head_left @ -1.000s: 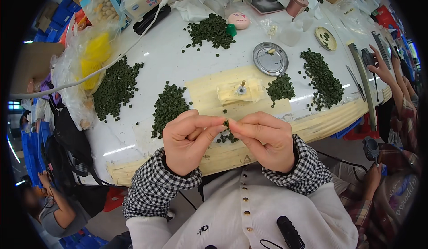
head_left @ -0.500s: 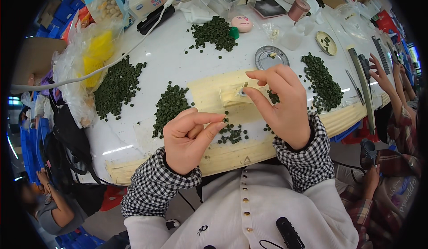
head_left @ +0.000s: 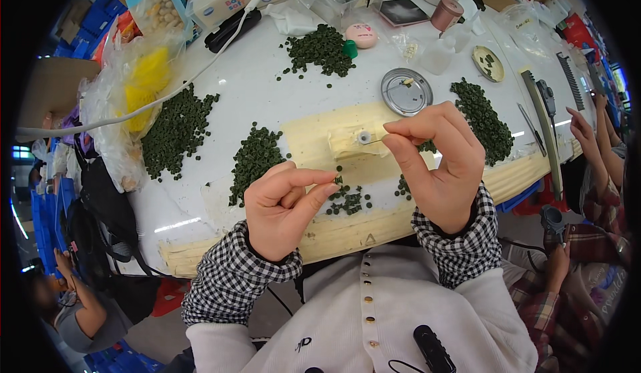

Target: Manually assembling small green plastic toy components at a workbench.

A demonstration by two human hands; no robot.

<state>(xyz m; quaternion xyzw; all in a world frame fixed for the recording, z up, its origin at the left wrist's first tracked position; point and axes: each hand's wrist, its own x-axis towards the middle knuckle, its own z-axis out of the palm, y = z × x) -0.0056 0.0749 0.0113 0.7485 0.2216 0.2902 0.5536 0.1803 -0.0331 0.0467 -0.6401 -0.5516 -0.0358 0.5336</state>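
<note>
My left hand pinches a small dark green round piece between thumb and forefinger. To its right, my right hand is closed in a pinch on a thin, needle-like pin, whose tip points left. Close to that tip stands a small whitish ring-shaped fitting on a block wrapped in yellowish tape. Whether the pin touches the fitting, I cannot tell. Several loose green pieces lie below, just right of my left fingertips.
Piles of green pieces surround the work: far left, left, back and right. A round metal lid and a cream dish lie beyond. A white cable crosses the left side. Another person's hand is at right.
My right hand has moved right and slightly down, away from the ring fitting, which now shows along with the pin. My left hand stays put with its green piece.
</note>
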